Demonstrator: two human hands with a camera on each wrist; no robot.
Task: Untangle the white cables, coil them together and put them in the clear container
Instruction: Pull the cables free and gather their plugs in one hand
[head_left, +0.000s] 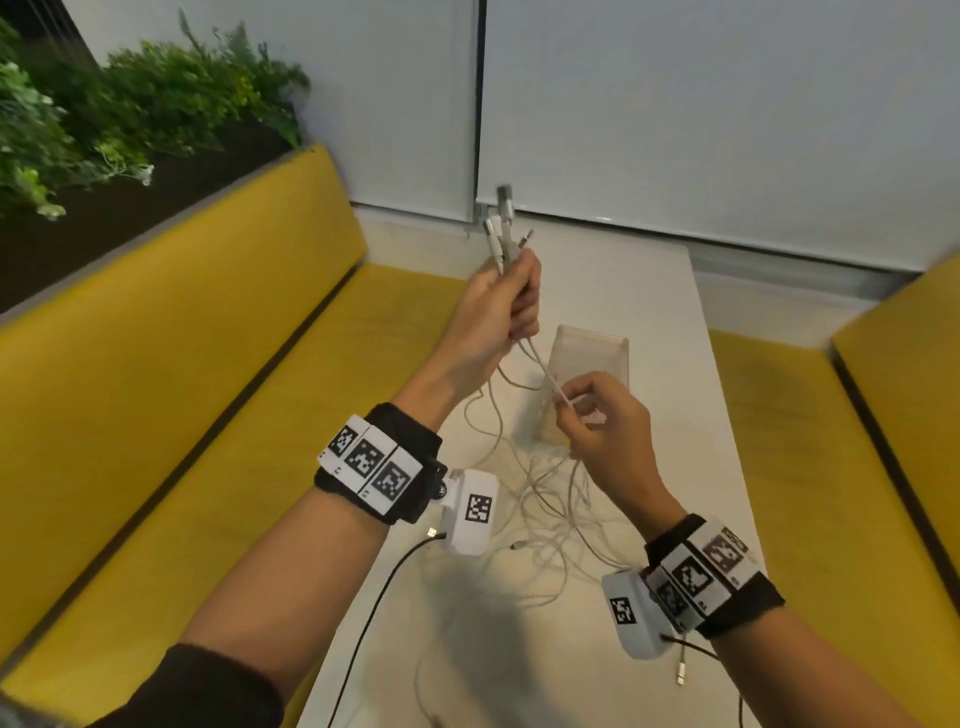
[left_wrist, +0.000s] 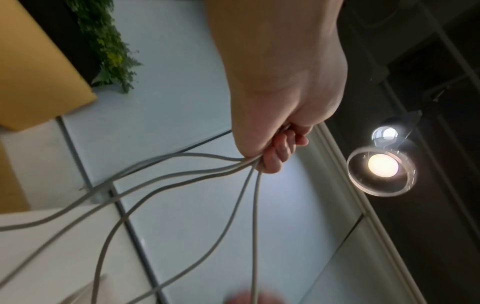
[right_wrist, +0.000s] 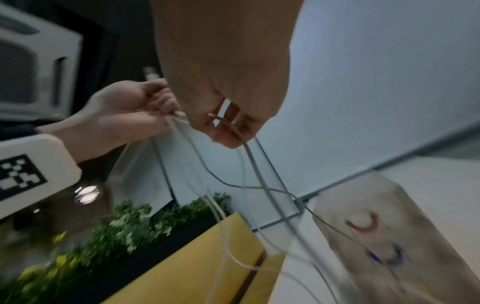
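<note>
My left hand (head_left: 511, 299) is raised above the white table (head_left: 675, 415) and grips a bundle of white cable ends, whose plugs (head_left: 501, 218) stick up out of the fist. In the left wrist view several white cables (left_wrist: 182, 176) fan out from under that fist (left_wrist: 275, 144). My right hand (head_left: 592, 415), lower and to the right, pinches one taut white cable (head_left: 550, 382) that runs down from the left fist. The other cables hang in a tangled heap (head_left: 545, 514) on the table. The clear container (head_left: 592, 364) stands just behind the right hand.
Yellow bench seats (head_left: 182, 415) flank the narrow table on both sides. A planter with green foliage (head_left: 130, 104) runs behind the left bench. White panels (head_left: 675, 104) close the far end. Black leads (head_left: 379, 597) trail from the wrist cameras.
</note>
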